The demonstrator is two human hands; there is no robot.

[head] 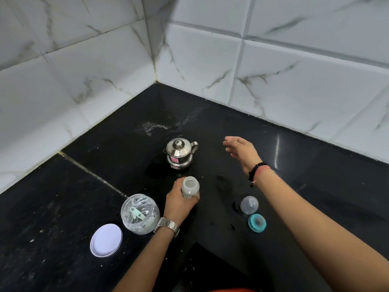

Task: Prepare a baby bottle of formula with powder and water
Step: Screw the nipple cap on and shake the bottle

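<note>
My left hand (179, 202) grips an open baby bottle (190, 186) standing upright on the black counter (294, 165); its mouth is uncovered. A small lidded steel kettle (180, 153) stands just behind it. My right hand (240, 149) hovers open to the right of the kettle, apart from it and holding nothing. A clear jar (140, 213) with white powder and a pale green scoop inside stands open at my left wrist, its white lid (106, 240) lying beside it. The bottle's clear cap (249, 204) and teal nipple ring (256, 222) lie under my right forearm.
White marble-look tiled walls (84, 70) meet in a corner behind the counter. A wet or powdery smear (153, 126) marks the counter behind the kettle. A seam (92, 172) runs across the counter's left part.
</note>
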